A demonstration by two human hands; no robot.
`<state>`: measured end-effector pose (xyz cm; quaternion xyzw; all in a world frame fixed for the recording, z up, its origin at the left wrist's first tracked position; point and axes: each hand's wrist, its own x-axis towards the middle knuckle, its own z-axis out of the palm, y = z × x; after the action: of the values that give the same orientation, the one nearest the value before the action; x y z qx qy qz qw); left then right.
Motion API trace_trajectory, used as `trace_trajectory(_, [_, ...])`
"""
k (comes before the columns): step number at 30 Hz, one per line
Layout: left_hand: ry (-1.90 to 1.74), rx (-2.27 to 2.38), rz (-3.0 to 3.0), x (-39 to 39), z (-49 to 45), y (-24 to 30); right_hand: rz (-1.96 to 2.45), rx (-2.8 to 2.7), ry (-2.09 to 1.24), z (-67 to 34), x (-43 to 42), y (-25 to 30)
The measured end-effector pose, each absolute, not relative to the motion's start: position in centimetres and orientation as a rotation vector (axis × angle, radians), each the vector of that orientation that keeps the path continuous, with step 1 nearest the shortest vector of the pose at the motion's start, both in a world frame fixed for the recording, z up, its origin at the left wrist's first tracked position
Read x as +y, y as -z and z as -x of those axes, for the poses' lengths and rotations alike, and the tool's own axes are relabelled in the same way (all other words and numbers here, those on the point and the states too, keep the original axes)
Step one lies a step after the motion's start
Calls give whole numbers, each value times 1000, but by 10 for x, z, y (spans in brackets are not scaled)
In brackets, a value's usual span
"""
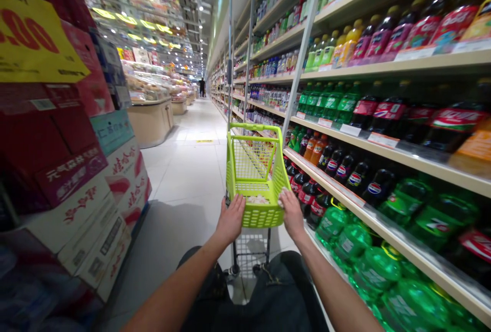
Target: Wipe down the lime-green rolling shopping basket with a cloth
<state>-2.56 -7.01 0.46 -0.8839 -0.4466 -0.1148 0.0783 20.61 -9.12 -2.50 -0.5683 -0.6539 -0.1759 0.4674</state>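
Note:
A lime-green shopping cart [250,218] stands right in front of me, its slatted basket on a dark frame with wheels. My left hand [231,215] is on the near left corner of the basket, fingers laid along its rim and side. At the near right corner, my right hand [292,213] holds the rim, its fingers bent over the edge. Something pale at those fingertips is too blurred to name. Inside the basket lies a small whitish crumpled thing [258,199] whose kind I cannot make out.
Drink shelves [383,140] run along the right, close to the cart, with large green bottles [356,250] at the bottom. Stacked cartons [88,219] crowd the left under a yellow price sign [34,35]. A tiled aisle [192,158] leads to a distant person [202,87].

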Motion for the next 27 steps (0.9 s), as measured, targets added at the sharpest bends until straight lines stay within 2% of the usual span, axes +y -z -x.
trace_trajectory(3, [352, -1363, 2650, -72, 22, -5, 1422, -1486, 451, -208, -93, 26])
trace_trajectory(9, [379, -1309, 2658, -77, 16, -2, 1220, -1787, 305, -138, -90, 32])
trace_trajectory(15, [403, -1344, 2688, -77, 19, -5, 1425, -1547, 457, -201, -93, 24])
trace_trajectory(22, [375, -1370, 2662, -79, 18, -7, 1252, -1758, 374, -134, -85, 38])
trace_trajectory(27, [349, -1412, 2620, -71, 29, -4, 1349, -1601, 452, -184, -88, 26])
